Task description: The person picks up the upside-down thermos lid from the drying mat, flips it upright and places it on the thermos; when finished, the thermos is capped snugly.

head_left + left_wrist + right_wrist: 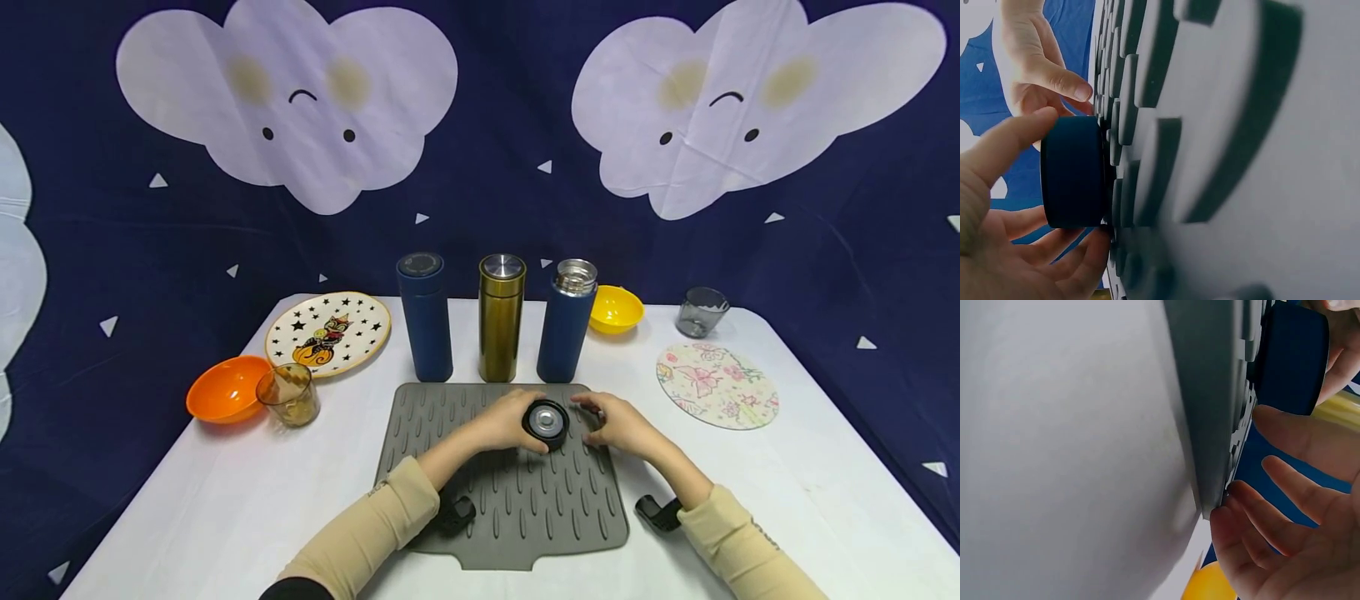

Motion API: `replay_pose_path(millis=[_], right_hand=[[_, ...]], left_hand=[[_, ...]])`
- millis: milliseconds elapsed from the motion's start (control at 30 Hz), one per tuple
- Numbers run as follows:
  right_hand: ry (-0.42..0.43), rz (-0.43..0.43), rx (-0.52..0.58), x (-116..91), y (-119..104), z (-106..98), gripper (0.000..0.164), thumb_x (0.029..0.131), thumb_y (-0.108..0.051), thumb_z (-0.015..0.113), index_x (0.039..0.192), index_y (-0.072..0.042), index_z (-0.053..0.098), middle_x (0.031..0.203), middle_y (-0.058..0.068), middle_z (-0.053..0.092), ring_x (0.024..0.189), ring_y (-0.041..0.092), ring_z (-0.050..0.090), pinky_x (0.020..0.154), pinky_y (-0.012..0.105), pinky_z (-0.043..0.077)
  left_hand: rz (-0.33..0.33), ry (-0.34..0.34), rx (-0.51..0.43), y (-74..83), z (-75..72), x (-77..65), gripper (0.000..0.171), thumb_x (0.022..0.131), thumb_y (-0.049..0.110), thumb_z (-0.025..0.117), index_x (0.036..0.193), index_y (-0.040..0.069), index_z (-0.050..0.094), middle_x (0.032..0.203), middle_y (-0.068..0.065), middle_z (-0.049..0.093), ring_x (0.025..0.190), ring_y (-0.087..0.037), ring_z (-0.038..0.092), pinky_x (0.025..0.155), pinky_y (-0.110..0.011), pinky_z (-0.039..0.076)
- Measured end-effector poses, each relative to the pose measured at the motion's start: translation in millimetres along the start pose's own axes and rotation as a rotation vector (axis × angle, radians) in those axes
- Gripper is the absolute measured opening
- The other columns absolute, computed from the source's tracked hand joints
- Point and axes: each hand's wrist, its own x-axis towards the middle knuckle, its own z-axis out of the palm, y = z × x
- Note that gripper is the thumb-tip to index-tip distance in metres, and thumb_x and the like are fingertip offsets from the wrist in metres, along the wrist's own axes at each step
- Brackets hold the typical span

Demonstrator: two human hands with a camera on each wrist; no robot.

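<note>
A dark blue bottle lid (546,422) lies on the grey ridged drying mat (431,425), its silvery inner side facing up. My left hand (502,422) grips the lid from the left; in the left wrist view the thumb lies on one side of its wall (1075,172) and the fingers on the other. To the right of the lid, my right hand (618,425) hovers over the mat's edge with loosely bent fingers, a small gap from the lid, holding nothing. Behind the mat stands a blue bottle (564,333) with a bare metal mouth.
A lidded blue bottle (427,333) and a gold bottle (500,333) stand beside the open one. At left are an orange bowl (225,392), an amber glass (292,400) and a patterned plate (367,333). At right: a yellow bowl (617,312), a grey glass (701,315), a floral round mat (716,387).
</note>
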Motion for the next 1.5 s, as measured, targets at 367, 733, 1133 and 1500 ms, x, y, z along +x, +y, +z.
replay_pose_path(millis=[367, 733, 1133, 1500], right_hand=[[-0.003, -0.022, -0.017, 0, 1, 1, 0.057, 0.069, 0.002, 0.074, 0.122, 0.005, 0.054, 0.12, 0.025, 0.055, 0.109, 0.041, 0.051, 0.089, 0.052, 0.043], [-0.011, -0.023, -0.015, 0, 0, -1, 0.057, 0.07, 0.0, 0.074, 0.122, 0.007, 0.053, 0.121, 0.026, 0.054, 0.111, 0.042, 0.05, 0.089, 0.053, 0.042], [0.004, -0.049, 0.025, 9, -11, -11, 0.053, 0.077, -0.003, 0.069, 0.126, 0.005, 0.051, 0.123, 0.026, 0.053, 0.107, 0.042, 0.052, 0.088, 0.052, 0.044], [0.134, 0.044, 0.565, 19, -55, -25, 0.053, 0.1, -0.031, 0.037, 0.129, 0.013, 0.041, 0.111, 0.023, 0.058, 0.1, 0.029, 0.059, 0.089, 0.042, 0.047]], left_hand=[[0.032, 0.06, 0.107, -2.6, 2.3, -0.7, 0.071, 0.072, 0.029, 0.08, 0.129, 0.003, 0.049, 0.124, -0.009, 0.053, 0.112, -0.022, 0.052, 0.094, -0.033, 0.042], [0.066, 0.226, -0.064, 8.6, -16.5, -3.9, 0.071, 0.069, 0.025, 0.082, 0.128, 0.005, 0.048, 0.121, -0.011, 0.056, 0.106, -0.023, 0.056, 0.087, -0.035, 0.046], [0.099, 0.432, -0.216, 17.9, -39.1, -8.0, 0.072, 0.07, 0.018, 0.081, 0.13, 0.004, 0.043, 0.12, -0.011, 0.054, 0.096, -0.02, 0.056, 0.078, -0.026, 0.049], [0.11, 0.51, -0.207, 20.2, -45.2, -8.4, 0.074, 0.071, 0.019, 0.08, 0.132, 0.002, 0.042, 0.121, -0.013, 0.052, 0.1, -0.021, 0.054, 0.079, -0.03, 0.048]])
